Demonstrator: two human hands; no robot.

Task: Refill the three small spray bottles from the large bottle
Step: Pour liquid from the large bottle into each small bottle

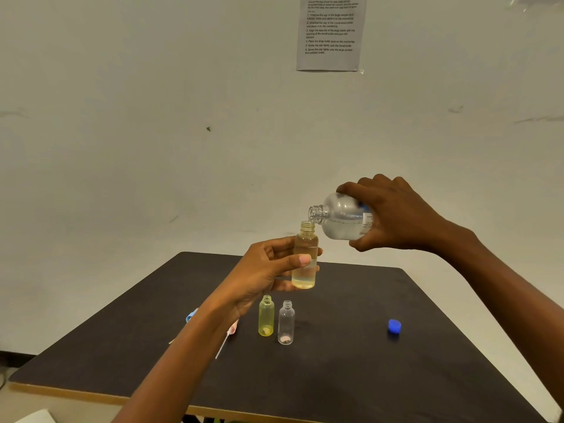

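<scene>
My left hand (262,273) grips a small amber spray bottle (304,254), uncapped and upright, raised above the table. Clear liquid fills much of it. My right hand (393,215) holds the large clear bottle (341,216) tipped on its side, its open neck right over the small bottle's mouth. Two more small bottles stand uncapped on the dark table (335,361): a yellow bottle (266,315) and a clear bottle (286,323), side by side below my left hand.
A blue cap (394,326) lies on the table's right side. Spray heads, a blue spray head (191,315) and a pink spray head (232,328) with a long tube, lie left, partly hidden by my forearm. A printed sheet (331,32) hangs on the white wall.
</scene>
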